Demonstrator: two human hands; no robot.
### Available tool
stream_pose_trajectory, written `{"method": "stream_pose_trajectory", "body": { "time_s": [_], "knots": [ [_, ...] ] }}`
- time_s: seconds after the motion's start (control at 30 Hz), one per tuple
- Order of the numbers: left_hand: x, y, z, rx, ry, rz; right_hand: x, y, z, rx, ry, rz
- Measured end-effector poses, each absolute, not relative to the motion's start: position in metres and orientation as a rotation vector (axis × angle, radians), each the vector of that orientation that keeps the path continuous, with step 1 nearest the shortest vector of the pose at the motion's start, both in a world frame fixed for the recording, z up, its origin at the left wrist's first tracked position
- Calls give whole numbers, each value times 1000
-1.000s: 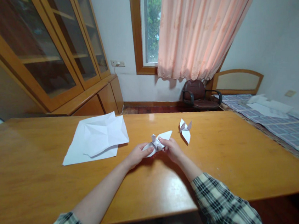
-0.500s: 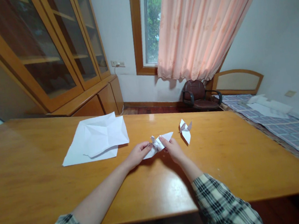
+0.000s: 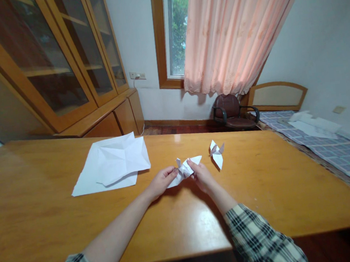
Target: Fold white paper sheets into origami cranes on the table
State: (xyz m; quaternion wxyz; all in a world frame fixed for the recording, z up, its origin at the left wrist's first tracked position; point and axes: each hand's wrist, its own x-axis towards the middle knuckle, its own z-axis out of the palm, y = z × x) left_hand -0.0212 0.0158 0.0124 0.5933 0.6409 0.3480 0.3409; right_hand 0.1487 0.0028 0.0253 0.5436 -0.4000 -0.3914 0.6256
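Between my two hands is a white origami crane (image 3: 186, 169), its wings spread to the left and right and a narrow folded point sticking up. My left hand (image 3: 162, 181) pinches its left wing between thumb and fingers. On the other side, my right hand (image 3: 202, 175) grips the right wing, thumb on top and fingers underneath. The fingertips below the paper are partly hidden. Just right of my right hand, a second folded paper crane (image 3: 217, 155) rests on the table with nobody touching it.
Creased white paper sheets (image 3: 122, 159) lie stacked on the wooden table (image 3: 160, 228), left of my hands. Beyond the table's far edge are a brown armchair (image 3: 229, 110) and a glass-door cabinet (image 3: 96, 99). A bed (image 3: 330, 148) stands along the right side.
Almost nothing differs. Both hands keep their hold on the origami crane, and the whole view has shifted very slightly.
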Motion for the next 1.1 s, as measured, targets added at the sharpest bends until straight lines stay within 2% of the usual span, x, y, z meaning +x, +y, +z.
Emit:
{"method": "stream_pose_trajectory", "body": {
  "time_s": [0.37, 0.83, 1.1],
  "knots": [
    [-24, 16, 15, 1577, 905, 780, 159, 8, 25, -1120, -941, 1263],
    [-24, 14, 13, 1493, 851, 846, 157, 11, 23, -913, -670, 1463],
    [-21, 18, 17, 1308, 993, 973, 165, 11, 23, -1025, -837, 1382]
  ]
}}
